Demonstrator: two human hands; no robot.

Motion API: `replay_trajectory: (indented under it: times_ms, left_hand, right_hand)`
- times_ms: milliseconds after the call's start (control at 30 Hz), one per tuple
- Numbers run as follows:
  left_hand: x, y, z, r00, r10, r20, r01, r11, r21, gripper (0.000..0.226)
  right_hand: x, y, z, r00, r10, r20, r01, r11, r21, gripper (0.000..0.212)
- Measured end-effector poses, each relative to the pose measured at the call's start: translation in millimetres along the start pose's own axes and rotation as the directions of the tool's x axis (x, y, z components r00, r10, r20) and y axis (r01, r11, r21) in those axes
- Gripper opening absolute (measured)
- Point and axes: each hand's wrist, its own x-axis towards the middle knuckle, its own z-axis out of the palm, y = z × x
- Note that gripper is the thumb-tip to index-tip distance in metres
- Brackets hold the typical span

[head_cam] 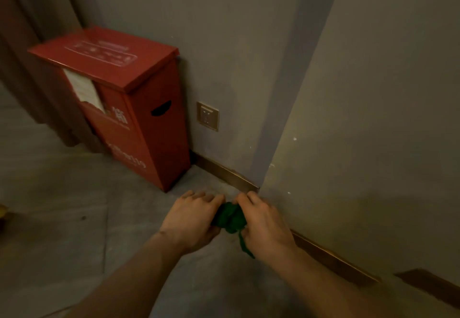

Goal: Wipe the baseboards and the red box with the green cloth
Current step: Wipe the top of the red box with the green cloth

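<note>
A bunched green cloth [230, 217] is gripped between my left hand [190, 220] and my right hand [265, 223], low over the floor near a wall corner. A strand of the cloth hangs down under my right wrist. The tall red box [146, 128] stands upright on the floor against the back wall, up and to the left of my hands, with a white paper on its front and a dark handle slot in its side. A brown baseboard [225, 174] runs along the back wall from the box to the corner. Another baseboard [333, 258] runs along the right wall past my right wrist.
A wall socket plate [207, 116] sits low on the back wall right of the box. A brown curtain [37, 68] hangs at the left behind the box. Grey tiled floor [62, 205] spreads to the left. A yellowish object [3, 212] shows at the left edge.
</note>
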Motion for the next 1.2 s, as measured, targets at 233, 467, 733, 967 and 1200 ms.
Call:
replay_trajectory:
  times_ms: [233, 467, 733, 967, 1200]
  left_hand:
    - [-46, 37, -199, 0.990, -0.138, 0.003, 0.138, 0.989, -0.049, 0.032]
    - [-68, 38, -397, 0.971, -0.220, -0.089, 0.218, 0.975, -0.035, 0.035]
    - [-73, -29, -532, 0.953, -0.254, -0.168, 0.241, 0.966, -0.089, 0.033]
    - [-73, -98, -576, 0.949, -0.272, -0.161, 0.255, 0.959, -0.121, 0.031]
    - [-44, -149, -558, 0.934, -0.333, -0.132, 0.317, 0.939, -0.131, 0.035]
  right_hand:
    - [-27, -89, -182, 0.995, -0.095, 0.000, 0.095, 0.995, 0.005, 0.051]
    - [-20, -183, -357, 0.984, -0.178, -0.033, 0.177, 0.984, -0.019, 0.051]
    - [30, -290, -461, 0.980, -0.175, -0.099, 0.173, 0.985, -0.026, 0.051]
    - [81, -356, -474, 0.979, -0.148, -0.137, 0.149, 0.989, -0.004, 0.049]
    - [145, -365, -449, 0.982, -0.166, -0.090, 0.167, 0.986, -0.003, 0.050]
